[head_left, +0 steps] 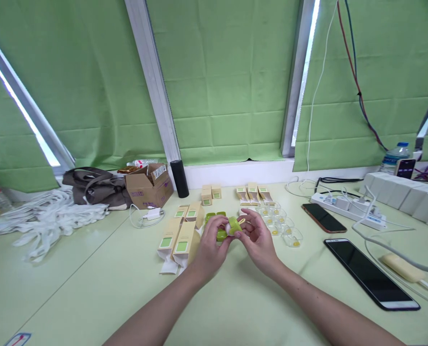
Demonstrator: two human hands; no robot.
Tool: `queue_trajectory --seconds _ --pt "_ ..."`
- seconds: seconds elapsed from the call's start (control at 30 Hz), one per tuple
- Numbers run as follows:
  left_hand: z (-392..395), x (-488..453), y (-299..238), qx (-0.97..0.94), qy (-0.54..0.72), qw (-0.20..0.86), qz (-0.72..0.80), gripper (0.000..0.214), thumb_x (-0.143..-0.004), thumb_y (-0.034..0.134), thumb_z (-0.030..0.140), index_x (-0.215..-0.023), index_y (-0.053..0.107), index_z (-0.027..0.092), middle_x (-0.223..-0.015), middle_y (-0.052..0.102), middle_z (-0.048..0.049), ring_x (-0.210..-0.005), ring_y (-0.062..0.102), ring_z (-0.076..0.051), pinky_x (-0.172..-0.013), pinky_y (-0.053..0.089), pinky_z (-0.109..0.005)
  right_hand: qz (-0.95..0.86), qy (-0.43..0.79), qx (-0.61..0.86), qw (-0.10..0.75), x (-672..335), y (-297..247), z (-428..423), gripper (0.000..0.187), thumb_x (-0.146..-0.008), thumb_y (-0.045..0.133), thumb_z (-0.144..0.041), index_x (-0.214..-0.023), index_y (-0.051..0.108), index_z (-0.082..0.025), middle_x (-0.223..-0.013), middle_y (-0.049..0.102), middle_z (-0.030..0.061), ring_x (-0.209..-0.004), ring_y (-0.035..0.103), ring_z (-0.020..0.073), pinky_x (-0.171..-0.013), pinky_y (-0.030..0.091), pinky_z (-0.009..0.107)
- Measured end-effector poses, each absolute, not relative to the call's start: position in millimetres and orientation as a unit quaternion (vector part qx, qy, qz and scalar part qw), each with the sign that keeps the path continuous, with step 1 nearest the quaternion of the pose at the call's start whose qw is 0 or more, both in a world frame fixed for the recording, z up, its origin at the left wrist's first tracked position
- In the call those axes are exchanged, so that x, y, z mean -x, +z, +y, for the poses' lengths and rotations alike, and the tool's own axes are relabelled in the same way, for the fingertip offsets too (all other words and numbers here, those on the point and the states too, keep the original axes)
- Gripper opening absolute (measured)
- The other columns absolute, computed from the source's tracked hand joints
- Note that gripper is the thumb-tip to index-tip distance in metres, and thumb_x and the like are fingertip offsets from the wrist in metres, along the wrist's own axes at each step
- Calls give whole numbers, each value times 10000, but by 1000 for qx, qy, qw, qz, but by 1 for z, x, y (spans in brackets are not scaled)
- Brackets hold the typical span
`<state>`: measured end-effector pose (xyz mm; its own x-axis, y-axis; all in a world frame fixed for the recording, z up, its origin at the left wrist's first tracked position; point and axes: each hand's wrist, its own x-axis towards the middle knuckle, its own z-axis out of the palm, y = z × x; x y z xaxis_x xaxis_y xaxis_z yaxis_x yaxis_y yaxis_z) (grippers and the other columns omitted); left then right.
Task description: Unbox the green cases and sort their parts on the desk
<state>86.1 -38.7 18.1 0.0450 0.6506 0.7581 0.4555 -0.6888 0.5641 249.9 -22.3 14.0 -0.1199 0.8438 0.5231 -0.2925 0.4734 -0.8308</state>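
Observation:
Both my hands meet over the middle of the pale green table (91, 283). My left hand (211, 242) and my right hand (259, 238) pinch a small green case (231, 227) with a white round part showing between the fingers. Just left of my hands lie several beige cartons with green labels (181, 238). To the right sits a cluster of several clear plastic trays (284, 226). More small beige boxes (211, 193) and opened cartons (253, 193) stand behind.
A tablet (370, 271) and a phone (324, 217) lie at the right, beside a power strip with cables (347, 203). A brown cardboard box (149, 185), a black cylinder (179, 179), a brown bag (96, 187) and white straps (51, 216) are at the back left.

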Motion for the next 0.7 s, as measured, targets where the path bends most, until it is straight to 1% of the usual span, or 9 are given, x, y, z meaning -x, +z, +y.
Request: queue_trajectory --seconds 0.1,0.17,0.27,0.37,0.43,0.6,0.7 --pt "-40 -87 19 -720 565 52 400 287 -953 691 224 -1230 634 271 -1205 642 -99 -1156 628 -266 -1014 519 -421 -591 472 240 608 -250 14 -21 425 -938 727 -473 -1294 584 -291 -1007 692 46 -901 706 213 -817 624 377" --pt "-40 -86 18 -726 552 39 408 309 -972 668 236 -1277 635 276 -1235 630 -105 -1181 625 -270 -1031 523 -429 -597 473 251 597 -251 13 -20 369 -956 697 -495 -1236 633 -264 -989 719 52 -863 710 210 -803 624 379" --pt "-40 -84 17 -738 534 29 410 336 -994 637 255 -1329 646 282 -1260 621 -117 -1190 628 -276 -1052 526 -445 -610 468 275 578 -252 13 -19 403 -971 665 -519 -1264 664 -242 -979 759 57 -810 720 207 -791 624 391" --pt "-39 -83 18 -752 517 15 409 345 -1007 618 266 -1349 662 278 -1238 633 -129 -1142 637 -277 -1019 543 -456 -617 466 296 561 -253 13 -18 486 -976 651 -534 -1358 647 -234 -919 774 48 -807 736 220 -796 629 409" --pt "-38 -82 18 -757 509 12 409 341 -1008 613 277 -1343 677 278 -1204 647 -134 -1115 639 -285 -993 551 -467 -619 469 297 556 -254 13 -18 502 -974 653 -535 -1374 645 -233 -908 778 44 -805 739 221 -801 634 415" --pt "-38 -82 19 -763 498 30 411 335 -1002 614 290 -1324 704 266 -1171 657 -151 -1124 628 -308 -1000 536 -494 -632 448 309 551 -255 11 -14 470 -963 662 -532 -1318 684 -226 -906 777 51 -761 720 210 -726 632 387" --pt "-39 -83 20 -757 507 49 409 321 -985 641 299 -1293 725 266 -1155 659 -149 -1118 628 -315 -998 532 -498 -638 432 316 554 -255 10 -13 454 -947 683 -533 -1273 707 -218 -908 772 60 -756 714 211 -718 625 380"
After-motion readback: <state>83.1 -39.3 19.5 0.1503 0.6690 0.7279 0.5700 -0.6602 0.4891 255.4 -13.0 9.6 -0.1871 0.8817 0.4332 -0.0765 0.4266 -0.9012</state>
